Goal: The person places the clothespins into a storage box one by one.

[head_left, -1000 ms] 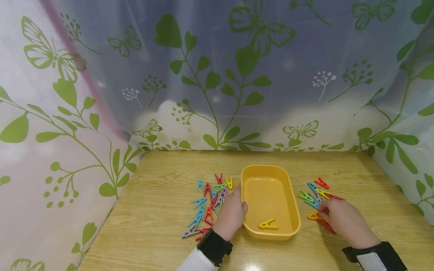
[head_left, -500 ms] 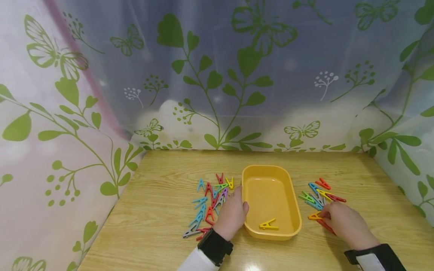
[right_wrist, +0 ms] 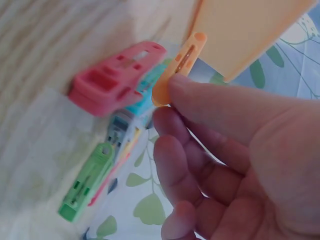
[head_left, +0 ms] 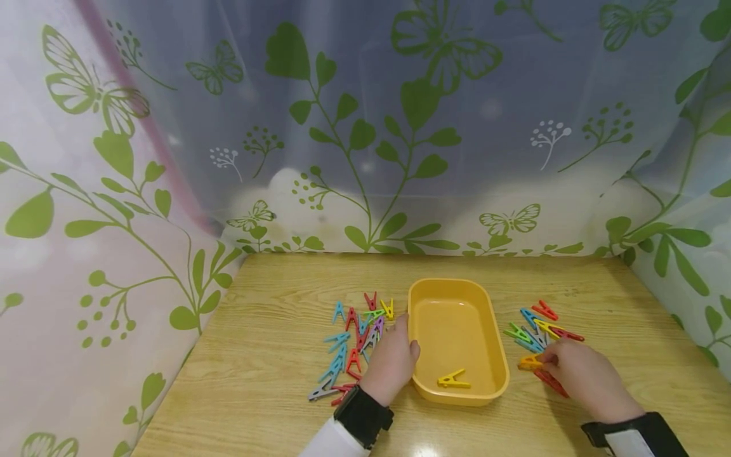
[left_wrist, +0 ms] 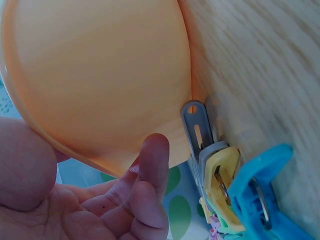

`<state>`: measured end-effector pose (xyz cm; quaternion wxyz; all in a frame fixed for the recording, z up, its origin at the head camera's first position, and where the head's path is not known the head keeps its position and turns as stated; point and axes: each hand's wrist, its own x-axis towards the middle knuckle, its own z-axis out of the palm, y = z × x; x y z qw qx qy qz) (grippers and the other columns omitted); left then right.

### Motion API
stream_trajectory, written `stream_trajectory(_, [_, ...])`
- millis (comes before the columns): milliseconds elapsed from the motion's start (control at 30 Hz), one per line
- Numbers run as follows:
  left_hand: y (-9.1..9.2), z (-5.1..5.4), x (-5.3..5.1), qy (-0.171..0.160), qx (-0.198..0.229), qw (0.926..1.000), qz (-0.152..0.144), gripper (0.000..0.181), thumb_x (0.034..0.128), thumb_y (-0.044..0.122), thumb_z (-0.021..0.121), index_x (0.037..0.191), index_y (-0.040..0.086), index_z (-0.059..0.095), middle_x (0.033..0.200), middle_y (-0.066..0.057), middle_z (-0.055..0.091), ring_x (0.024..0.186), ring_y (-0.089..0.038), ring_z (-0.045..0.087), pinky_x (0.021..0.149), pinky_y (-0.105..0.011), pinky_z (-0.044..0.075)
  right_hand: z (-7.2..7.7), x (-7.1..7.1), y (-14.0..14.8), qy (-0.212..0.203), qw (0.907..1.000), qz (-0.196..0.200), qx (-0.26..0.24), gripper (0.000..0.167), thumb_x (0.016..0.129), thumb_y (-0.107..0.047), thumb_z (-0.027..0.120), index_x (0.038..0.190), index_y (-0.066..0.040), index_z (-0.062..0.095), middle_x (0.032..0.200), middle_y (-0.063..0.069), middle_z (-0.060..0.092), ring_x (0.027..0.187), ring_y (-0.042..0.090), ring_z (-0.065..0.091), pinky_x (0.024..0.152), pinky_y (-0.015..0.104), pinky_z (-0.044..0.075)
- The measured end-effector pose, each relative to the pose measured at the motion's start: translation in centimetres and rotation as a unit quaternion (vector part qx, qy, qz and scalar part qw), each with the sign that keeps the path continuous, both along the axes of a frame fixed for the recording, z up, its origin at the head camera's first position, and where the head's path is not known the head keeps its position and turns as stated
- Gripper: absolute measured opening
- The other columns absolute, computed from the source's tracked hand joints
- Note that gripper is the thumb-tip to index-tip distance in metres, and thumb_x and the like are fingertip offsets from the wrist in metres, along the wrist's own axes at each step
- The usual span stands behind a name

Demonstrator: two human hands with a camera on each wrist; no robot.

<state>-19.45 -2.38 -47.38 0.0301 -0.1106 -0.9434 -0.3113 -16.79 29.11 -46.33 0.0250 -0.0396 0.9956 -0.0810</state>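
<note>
My left hand [head_left: 391, 362] holds the left rim of a yellow-orange plastic tray [head_left: 457, 324], its thumb at the rim. In the left wrist view the other fingers are outside the tray's wall [left_wrist: 100, 75]. One yellow clothespin [head_left: 454, 379] lies inside, near the front end. Thumb and fingertips of my right hand [head_left: 591, 377] pinch an orange clothespin [right_wrist: 182, 62], right of the tray. A red clothespin [right_wrist: 117, 77] lies under that hand, beside several others, including a green one [right_wrist: 87, 180].
Left of the tray spreads a pile of mixed clothespins, among them a grey one [head_left: 322, 388] and a purple one [head_left: 377, 327]. Yellow [head_left: 546, 327], blue and red clothespins lie on the right of the wooden table [head_left: 257, 355]. A patterned curtain [head_left: 320, 158] stands behind.
The orange clothespin has tilted slightly in my right fingers and now shows apart from the red one below. My left hand and the tray keep their places.
</note>
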Motion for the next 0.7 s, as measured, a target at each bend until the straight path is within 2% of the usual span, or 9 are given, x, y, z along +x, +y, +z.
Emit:
stream_trajectory(133, [0.0, -0.1, -0.1, 0.0, 0.003, 1.0, -0.001, 0.054, 0.102, 0.012, 0.063, 0.148, -0.007, 0.043, 0.125, -0.025, 0.068, 0.106, -0.035, 0.07, 0.085, -0.047, 0.059, 0.8, 0.1, 0.0, 0.02, 0.9997, 0.002, -0.01, 0.009, 0.088, -0.01, 0.079, 0.092, -0.002, 0.077, 0.085, 0.007, 0.072, 0.068, 0.017, 0.059, 0.064, 0.041, 0.054])
stream_trajectory(267, [0.0, -0.1, -0.1, 0.0, 0.003, 1.0, -0.001, 0.054, 0.1018, 0.012, 0.063, 0.148, -0.006, 0.044, 0.125, -0.025, 0.068, 0.106, -0.035, 0.071, 0.085, -0.047, 0.059, 1.3, 0.3, -0.3, 0.071, 0.9973, 0.014, -0.011, 0.009, 0.087, -0.009, 0.08, 0.091, -0.002, 0.077, 0.081, 0.005, 0.071, 0.063, 0.014, 0.055, 0.057, 0.035, 0.048])
stream_trajectory(400, [0.0, 0.0, -0.1, 0.002, 0.004, 1.0, -0.001, 0.054, 0.1013, 0.012, 0.064, 0.148, -0.007, 0.044, 0.125, -0.025, 0.068, 0.105, -0.036, 0.071, 0.085, -0.047, 0.059, 2.5, 0.5, -1.5, 0.125, 0.9914, 0.033, -0.018, 0.009, 0.086, -0.008, 0.081, 0.091, -0.003, 0.076, 0.081, 0.005, 0.071, 0.061, 0.012, 0.056, 0.054, 0.034, 0.048])
stream_trajectory(567, [-0.1, 0.1, 0.0, 0.005, 0.001, 1.0, 0.002, 0.054, 0.1015, 0.012, 0.064, 0.148, -0.006, 0.044, 0.126, -0.024, 0.068, 0.105, -0.035, 0.071, 0.085, -0.046, 0.059, 4.7, 0.8, -4.0, 0.167, 0.9834, 0.06, -0.038, 0.011, 0.085, -0.01, 0.083, 0.093, -0.006, 0.076, 0.083, 0.003, 0.072, 0.061, 0.01, 0.053, 0.055, 0.029, 0.045])
stream_trajectory(700, [-0.1, -0.1, 0.0, 0.009, -0.003, 1.0, 0.0, 0.054, 0.1015, 0.013, 0.064, 0.148, -0.006, 0.044, 0.124, -0.023, 0.069, 0.103, -0.034, 0.071, 0.082, -0.045, 0.059, 5.6, 0.9, -6.1, 0.201, 0.9751, 0.084, -0.042, 0.012, 0.083, -0.012, 0.085, 0.092, -0.008, 0.077, 0.083, 0.001, 0.073, 0.065, 0.011, 0.057, 0.057, 0.029, 0.048])
